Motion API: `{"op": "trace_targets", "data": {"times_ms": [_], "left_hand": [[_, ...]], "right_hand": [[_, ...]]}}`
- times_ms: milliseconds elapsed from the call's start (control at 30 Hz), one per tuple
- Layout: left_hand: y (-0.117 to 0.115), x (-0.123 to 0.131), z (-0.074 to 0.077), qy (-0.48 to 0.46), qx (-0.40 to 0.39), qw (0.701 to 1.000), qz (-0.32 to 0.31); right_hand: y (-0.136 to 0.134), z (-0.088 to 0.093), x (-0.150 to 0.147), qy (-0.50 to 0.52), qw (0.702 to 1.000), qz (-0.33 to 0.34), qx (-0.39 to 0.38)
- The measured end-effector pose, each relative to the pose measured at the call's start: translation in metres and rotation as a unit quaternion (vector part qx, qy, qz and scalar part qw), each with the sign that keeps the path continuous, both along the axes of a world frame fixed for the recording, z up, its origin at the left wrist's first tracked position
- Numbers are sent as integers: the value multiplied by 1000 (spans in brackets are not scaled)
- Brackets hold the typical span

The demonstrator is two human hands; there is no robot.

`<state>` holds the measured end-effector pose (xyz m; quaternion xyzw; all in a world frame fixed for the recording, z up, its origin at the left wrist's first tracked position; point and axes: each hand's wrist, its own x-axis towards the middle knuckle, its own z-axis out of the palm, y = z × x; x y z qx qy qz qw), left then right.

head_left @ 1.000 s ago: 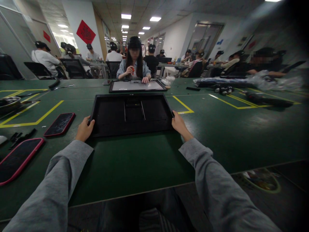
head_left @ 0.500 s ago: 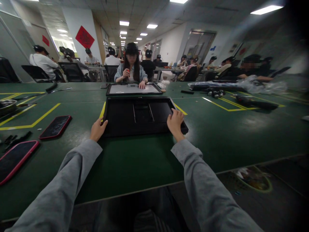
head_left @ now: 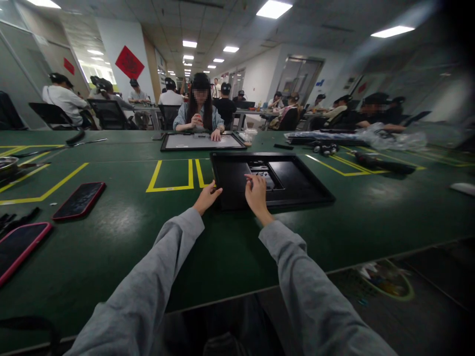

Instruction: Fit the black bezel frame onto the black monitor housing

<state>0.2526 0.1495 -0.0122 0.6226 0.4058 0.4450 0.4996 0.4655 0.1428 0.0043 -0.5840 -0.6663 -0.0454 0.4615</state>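
Note:
A black monitor back panel [head_left: 297, 183] lies flat on the green table [head_left: 222, 237], right of the yellow floor-tape rectangle [head_left: 172, 174]. My left hand [head_left: 207, 197] touches the panel's near left corner with fingers stretched out. My right hand [head_left: 255, 192] rests on top of the panel near its middle recess, fingers spread flat. Both arms wear grey sleeves.
Two red-edged phones [head_left: 78, 200] [head_left: 17, 247] lie at the left. Across the table a person works on a white-faced panel [head_left: 202, 141]. Black tools and plastic wrap [head_left: 389, 141] sit at the far right. Other seated people fill the back of the room.
The black panel has slid to the right across the table, off the yellow rectangle. My hands moved from its two side edges to its near left corner and top.

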Motion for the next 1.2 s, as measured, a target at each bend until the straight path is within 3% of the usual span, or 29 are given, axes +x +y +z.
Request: {"op": "trace_targets", "data": {"times_ms": [100,200,300,400,567,733,967,1200], "left_hand": [[-5,-6,-1,15,-35,998,-51],[-15,-43,-4,37,-2,999,-24],[-27,-96,-7,86,34,994,49],[-34,-146,-4,109,79,976,168],[-32,-193,4,104,101,948,285],[-24,-207,-3,132,101,934,316],[-25,-195,-6,206,118,935,263],[-32,-189,-1,265,128,922,253]], "right_hand": [[1,-2,0,5,1000,22,-12],[0,-5,-3,9,998,41,-42],[-3,-7,-9,6,995,69,-78],[-9,-6,-20,-9,987,94,-132],[-26,1,-42,-97,971,98,-195],[-38,8,-58,-132,962,64,-230],[-38,8,-66,-79,962,23,-261],[-48,18,-68,-136,972,-33,-190]]}}
